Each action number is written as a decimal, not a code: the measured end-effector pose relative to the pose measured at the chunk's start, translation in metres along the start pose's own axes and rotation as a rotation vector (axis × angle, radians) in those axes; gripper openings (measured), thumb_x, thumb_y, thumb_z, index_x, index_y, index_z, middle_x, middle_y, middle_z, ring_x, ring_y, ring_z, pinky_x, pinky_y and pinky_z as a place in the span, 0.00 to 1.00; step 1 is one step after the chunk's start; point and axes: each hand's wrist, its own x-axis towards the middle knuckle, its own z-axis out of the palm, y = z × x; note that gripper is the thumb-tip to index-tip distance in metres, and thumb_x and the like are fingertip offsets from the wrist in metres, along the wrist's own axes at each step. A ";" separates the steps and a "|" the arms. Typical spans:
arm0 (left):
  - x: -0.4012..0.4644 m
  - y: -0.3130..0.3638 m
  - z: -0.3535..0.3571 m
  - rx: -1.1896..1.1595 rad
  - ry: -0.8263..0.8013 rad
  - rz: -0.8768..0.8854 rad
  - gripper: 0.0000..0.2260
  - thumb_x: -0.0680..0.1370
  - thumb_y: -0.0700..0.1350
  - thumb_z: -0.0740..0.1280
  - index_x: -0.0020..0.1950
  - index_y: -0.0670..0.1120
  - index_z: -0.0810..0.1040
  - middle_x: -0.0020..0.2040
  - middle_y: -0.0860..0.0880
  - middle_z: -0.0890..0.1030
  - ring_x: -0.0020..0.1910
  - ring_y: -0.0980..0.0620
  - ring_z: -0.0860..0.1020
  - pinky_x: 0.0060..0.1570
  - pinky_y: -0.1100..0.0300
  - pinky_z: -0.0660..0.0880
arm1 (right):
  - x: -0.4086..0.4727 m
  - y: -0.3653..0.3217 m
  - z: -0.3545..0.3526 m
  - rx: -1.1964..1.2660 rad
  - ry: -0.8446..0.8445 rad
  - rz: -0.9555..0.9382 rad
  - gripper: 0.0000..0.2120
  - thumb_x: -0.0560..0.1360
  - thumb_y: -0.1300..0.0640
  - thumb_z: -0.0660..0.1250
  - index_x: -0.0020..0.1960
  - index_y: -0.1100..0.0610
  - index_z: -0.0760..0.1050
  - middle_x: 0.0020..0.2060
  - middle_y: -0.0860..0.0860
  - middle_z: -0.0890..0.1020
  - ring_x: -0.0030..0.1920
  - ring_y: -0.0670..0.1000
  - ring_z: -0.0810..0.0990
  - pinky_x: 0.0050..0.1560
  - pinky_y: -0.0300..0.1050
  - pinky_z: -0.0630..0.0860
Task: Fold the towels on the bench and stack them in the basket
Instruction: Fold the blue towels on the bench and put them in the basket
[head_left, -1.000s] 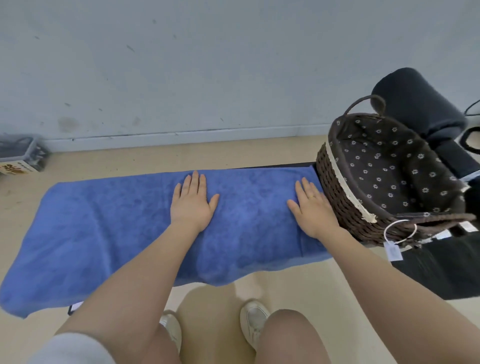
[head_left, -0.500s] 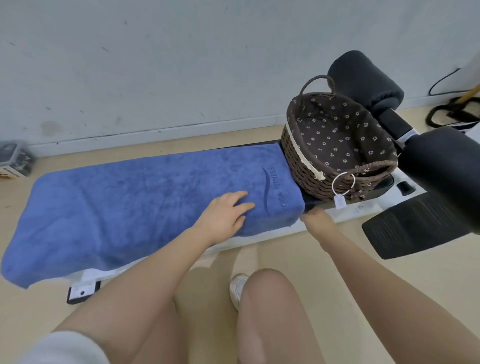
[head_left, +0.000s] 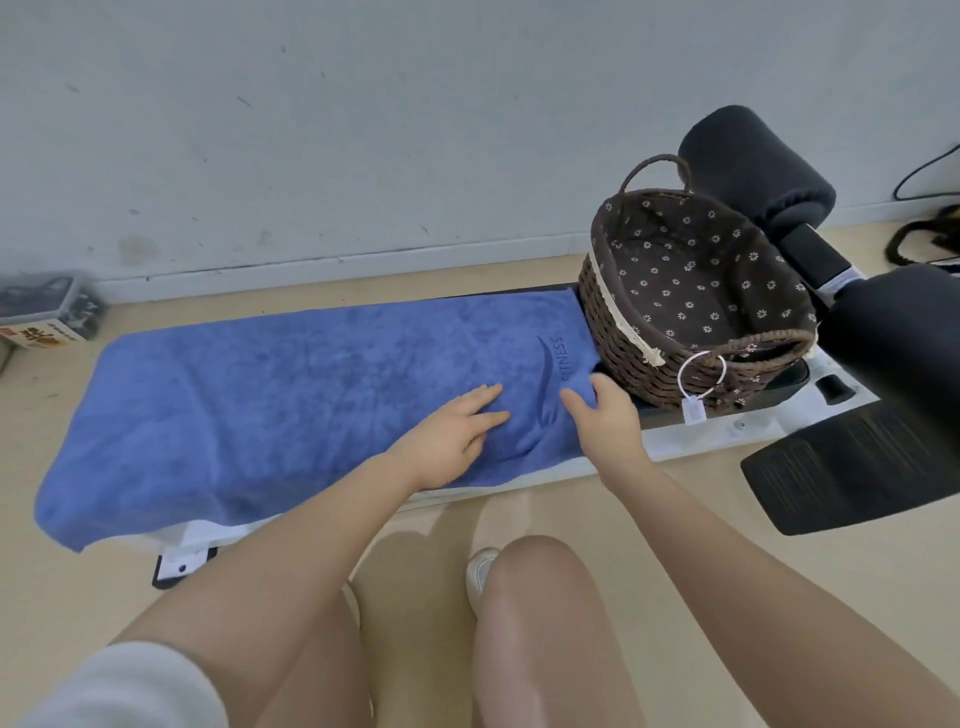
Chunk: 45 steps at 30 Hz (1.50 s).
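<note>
Across the counter (head_left: 675, 447) one towel (head_left: 291, 405) is spread, unfolded; basket (head_left: 613, 317) at 2 o'clock unfilled; left hand (head_left: 452, 441) laid flat, right hand (head_left: 605, 421) pinching its end.

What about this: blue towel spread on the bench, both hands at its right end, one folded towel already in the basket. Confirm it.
Not quite. The head view shows the basket holding no towel, only its flowered lining. The rest stands: the blue towel lies spread on the bench, with the left hand and right hand at its right end.
</note>
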 end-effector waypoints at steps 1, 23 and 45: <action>-0.002 -0.002 -0.003 -0.038 0.061 -0.011 0.21 0.81 0.35 0.51 0.74 0.45 0.62 0.78 0.48 0.51 0.77 0.51 0.50 0.69 0.69 0.43 | 0.000 -0.015 0.004 -0.010 -0.041 -0.057 0.08 0.76 0.61 0.62 0.39 0.62 0.67 0.33 0.52 0.70 0.35 0.49 0.66 0.38 0.44 0.64; -0.240 -0.181 -0.049 -0.617 0.827 -1.092 0.27 0.75 0.32 0.53 0.75 0.41 0.54 0.76 0.45 0.55 0.74 0.46 0.56 0.69 0.55 0.57 | -0.092 -0.170 0.286 -0.191 -0.832 -0.278 0.16 0.76 0.64 0.61 0.64 0.58 0.70 0.51 0.48 0.73 0.51 0.47 0.71 0.53 0.40 0.68; -0.198 -0.122 -0.081 -0.723 0.887 -0.642 0.07 0.79 0.45 0.62 0.47 0.43 0.77 0.38 0.52 0.76 0.37 0.56 0.72 0.41 0.61 0.71 | -0.075 -0.146 0.260 -0.135 -0.514 -0.327 0.06 0.75 0.63 0.60 0.42 0.58 0.73 0.35 0.50 0.76 0.39 0.51 0.73 0.45 0.50 0.74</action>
